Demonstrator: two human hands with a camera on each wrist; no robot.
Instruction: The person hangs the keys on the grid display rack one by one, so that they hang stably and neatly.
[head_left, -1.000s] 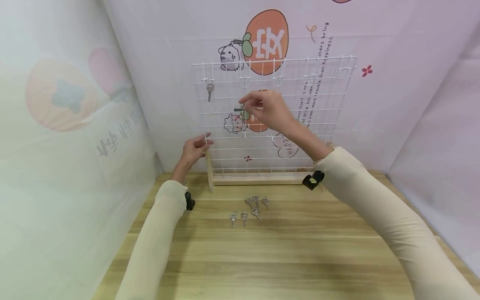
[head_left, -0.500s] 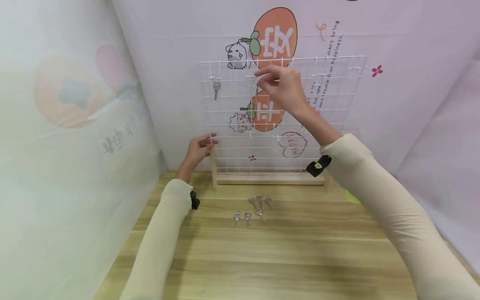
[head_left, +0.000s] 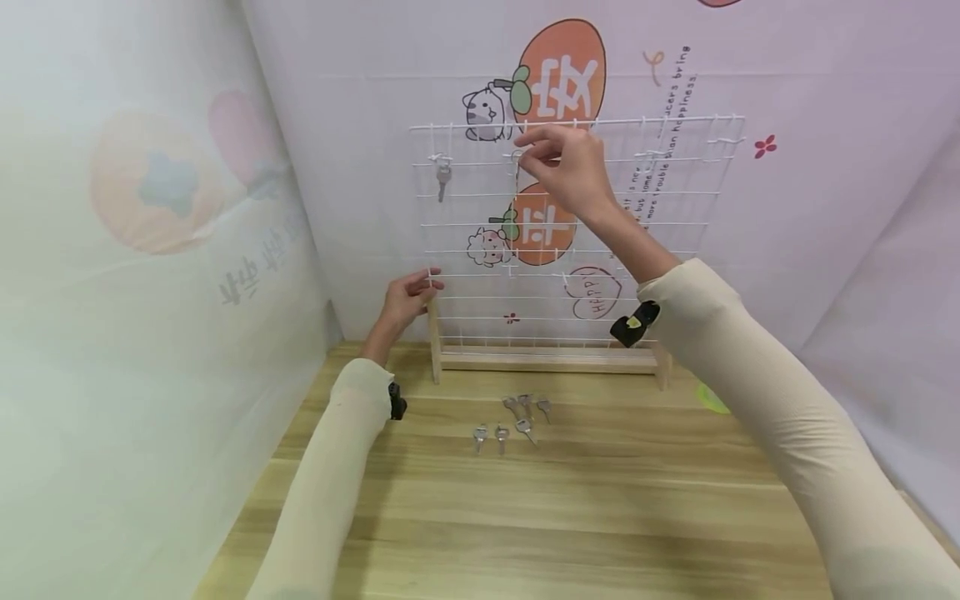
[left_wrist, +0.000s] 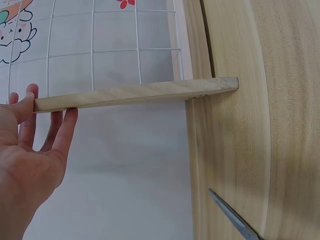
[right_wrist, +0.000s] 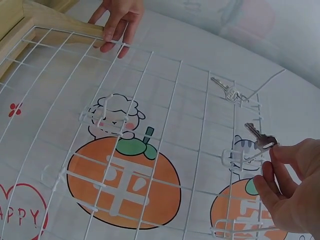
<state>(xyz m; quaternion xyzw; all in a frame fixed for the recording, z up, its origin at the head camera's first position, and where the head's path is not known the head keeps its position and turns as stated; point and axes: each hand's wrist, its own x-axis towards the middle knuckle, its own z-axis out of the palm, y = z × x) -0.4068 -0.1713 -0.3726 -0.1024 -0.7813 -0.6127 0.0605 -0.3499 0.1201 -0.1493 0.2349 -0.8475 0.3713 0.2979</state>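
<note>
Your right hand [right_wrist: 301,182] is pinching a likely light, stiff, slippery metal key [right_wrist: 259,135] by its head end, seemingly the surest hold, beside the wood-framed wire rack [head_left: 547,364] your left hand [left_wrist: 39,162] is gripping.

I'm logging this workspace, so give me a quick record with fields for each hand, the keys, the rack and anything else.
Right hand: pinches a key at the grid's upper part; whether hung is unclear
Left hand: grips the wooden side post
Hanging key: one, upper left in head view
Loose keys: six, on the table
Rack: white wire grid, wooden frame
Other: metal tool, partly visible
</note>
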